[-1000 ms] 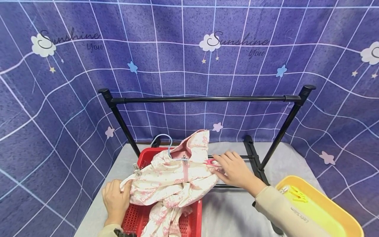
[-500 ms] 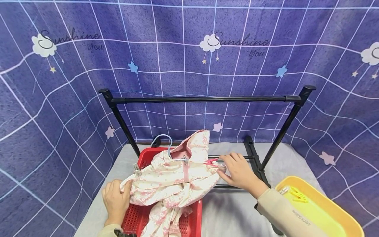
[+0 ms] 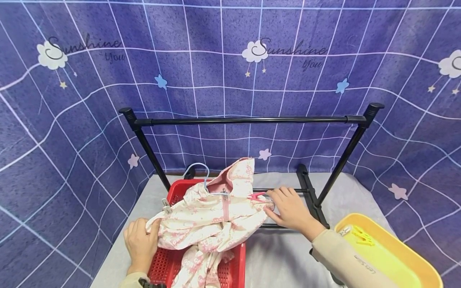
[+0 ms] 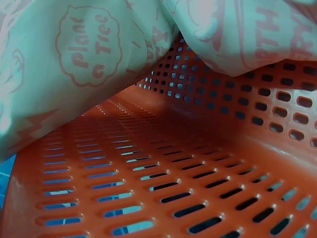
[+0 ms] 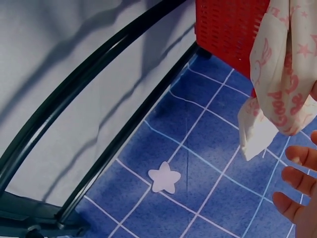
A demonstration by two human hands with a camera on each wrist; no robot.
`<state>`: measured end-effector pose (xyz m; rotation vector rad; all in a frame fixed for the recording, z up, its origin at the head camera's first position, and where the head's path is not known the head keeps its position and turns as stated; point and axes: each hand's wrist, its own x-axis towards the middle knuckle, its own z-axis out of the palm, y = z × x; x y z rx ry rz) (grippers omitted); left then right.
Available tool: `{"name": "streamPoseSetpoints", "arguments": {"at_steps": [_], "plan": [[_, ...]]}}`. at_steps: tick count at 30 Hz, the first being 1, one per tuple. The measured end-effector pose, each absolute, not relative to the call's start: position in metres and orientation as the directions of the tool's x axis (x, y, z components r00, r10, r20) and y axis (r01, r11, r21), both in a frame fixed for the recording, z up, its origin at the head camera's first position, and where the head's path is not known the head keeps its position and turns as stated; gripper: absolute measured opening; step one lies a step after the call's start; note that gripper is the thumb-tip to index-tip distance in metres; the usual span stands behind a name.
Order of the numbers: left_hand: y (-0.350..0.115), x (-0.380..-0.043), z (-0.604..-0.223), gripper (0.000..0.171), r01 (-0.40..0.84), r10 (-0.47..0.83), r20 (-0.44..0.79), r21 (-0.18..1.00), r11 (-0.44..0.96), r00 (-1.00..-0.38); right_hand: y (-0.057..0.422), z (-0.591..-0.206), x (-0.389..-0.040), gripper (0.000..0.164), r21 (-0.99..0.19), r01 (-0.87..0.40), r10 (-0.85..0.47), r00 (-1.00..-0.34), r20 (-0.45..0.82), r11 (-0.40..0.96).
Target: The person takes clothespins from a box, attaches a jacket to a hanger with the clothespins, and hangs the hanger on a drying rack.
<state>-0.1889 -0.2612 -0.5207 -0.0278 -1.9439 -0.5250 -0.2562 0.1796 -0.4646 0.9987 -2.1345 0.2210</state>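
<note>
A white hooded jacket with pink print (image 3: 212,216) lies over a red basket (image 3: 239,264), its hood toward the rack. The hook of a light blue hanger (image 3: 197,165) sticks out at the neck. My left hand (image 3: 141,244) pinches the jacket's left-side edge. A clear clothespin (image 3: 167,206) sits on that shoulder, and a pink clothespin (image 3: 256,196) on the other. Just right of the pink clothespin is my right hand (image 3: 289,210), thumb and fingers apart around the sleeve. The right wrist view shows its fingers (image 5: 297,181) spread beside the cloth (image 5: 285,74). The left wrist view shows no fingers.
Behind the jacket stands a black clothes rack (image 3: 248,120) with a high crossbar and low rails. A yellow tray (image 3: 396,244) at the right holds yellow clothespins (image 3: 361,236). A blue gridded curtain (image 3: 230,80) encloses the back and sides.
My right hand has let go of the pink clothespin and shifted slightly right; the clothespin stays on the jacket. The left hand and the jacket are nearly unmoved.
</note>
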Motion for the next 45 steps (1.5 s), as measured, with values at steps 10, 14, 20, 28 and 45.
{"name": "streamPoseSetpoints", "arguments": {"at_steps": [10,14,20,28,45], "plan": [[-0.262,-0.189,-0.522,0.065,0.251,-0.212,0.874,0.345,0.904,-0.436,0.179,-0.471,-0.259,0.049,0.200,-0.711,-0.611,-0.385,0.691,0.674],[-0.263,-0.190,-0.522,0.067,0.260,-0.215,0.879,0.347,0.901,-0.425,0.178,-0.472,-0.260,0.048,0.207,-0.710,-0.617,-0.385,0.686,0.673],[-0.263,-0.191,-0.524,0.067,0.259,-0.219,0.880,0.348,0.901,-0.421,0.176,-0.475,-0.262,0.048,0.214,-0.705,-0.624,-0.394,0.674,0.676],[-0.263,-0.190,-0.524,0.066,0.256,-0.214,0.876,0.347,0.902,-0.433,0.173,-0.483,-0.264,0.053,0.206,-0.697,-0.605,-0.391,0.694,0.687],[-0.263,-0.191,-0.524,0.067,0.260,-0.224,0.880,0.352,0.899,-0.419,0.167,-0.491,-0.264,0.047,0.224,-0.689,-0.579,-0.337,0.743,0.689]]}}
